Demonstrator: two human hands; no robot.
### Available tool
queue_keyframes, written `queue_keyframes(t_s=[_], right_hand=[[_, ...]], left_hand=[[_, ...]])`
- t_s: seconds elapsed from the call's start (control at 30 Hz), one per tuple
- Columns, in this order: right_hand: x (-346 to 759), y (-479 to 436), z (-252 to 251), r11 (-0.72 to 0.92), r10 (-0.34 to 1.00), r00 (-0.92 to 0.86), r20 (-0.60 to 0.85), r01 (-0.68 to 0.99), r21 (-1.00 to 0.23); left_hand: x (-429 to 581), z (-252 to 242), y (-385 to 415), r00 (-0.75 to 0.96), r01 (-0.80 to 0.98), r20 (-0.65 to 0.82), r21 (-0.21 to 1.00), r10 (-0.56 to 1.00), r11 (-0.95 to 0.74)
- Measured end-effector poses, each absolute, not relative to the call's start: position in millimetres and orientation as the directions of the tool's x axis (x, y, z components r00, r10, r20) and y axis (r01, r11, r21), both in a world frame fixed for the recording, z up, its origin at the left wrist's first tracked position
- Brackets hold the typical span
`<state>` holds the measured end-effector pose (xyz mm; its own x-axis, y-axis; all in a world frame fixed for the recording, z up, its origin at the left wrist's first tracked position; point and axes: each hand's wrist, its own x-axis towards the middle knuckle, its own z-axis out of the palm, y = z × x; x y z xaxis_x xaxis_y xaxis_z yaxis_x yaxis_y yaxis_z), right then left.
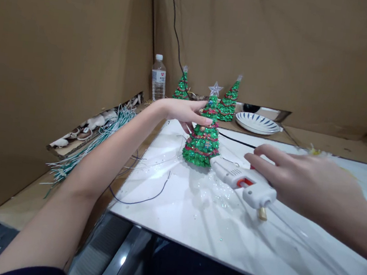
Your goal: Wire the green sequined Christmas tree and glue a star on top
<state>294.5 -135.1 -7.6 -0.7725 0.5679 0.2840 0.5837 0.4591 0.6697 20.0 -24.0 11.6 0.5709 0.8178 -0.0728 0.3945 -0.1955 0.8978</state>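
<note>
My left hand [187,112] is closed on the upper part of a small green Christmas tree [202,144], its thumb across the front. The tree stands upright on the white board, dressed with red garland and small ornaments, with a clear star [215,89] on top. My right hand [294,170] is closed at the side of a white hot glue gun [242,179], covering its handle. The nozzle points left, close to the tree's lower right edge. A clear glue stick [311,244] runs out of the gun's rear toward the lower right.
Two similar trees [229,100] stand behind, near a striped plate [257,123] and a water bottle [158,79]. Green and white wires [103,133] lie in a bundle at left. Glitter and loose wire are scattered on the white board [173,213]. Cardboard walls [283,47] enclose the table.
</note>
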Motion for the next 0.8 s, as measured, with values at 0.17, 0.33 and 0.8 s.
queue_keyframes(t_s=[0.17, 0.33, 0.8], right_hand=[[296, -137, -10, 0.464, 0.392, -0.866, 0.312, 0.479, 0.746], [301, -143, -10, 0.483, 0.394, -0.860, 0.323, 0.493, 0.723], [340, -130, -33, 0.655, 0.589, -0.474, 0.654, 0.754, -0.044]], left_hand=[[22, 12, -25, 0.522, 0.350, -0.078, 0.927, 0.849, -0.131], [21, 12, -26, 0.540, 0.336, -0.074, 0.932, 0.838, -0.134], [10, 2, -10, 0.466, 0.248, -0.010, 0.961, 0.885, -0.120]])
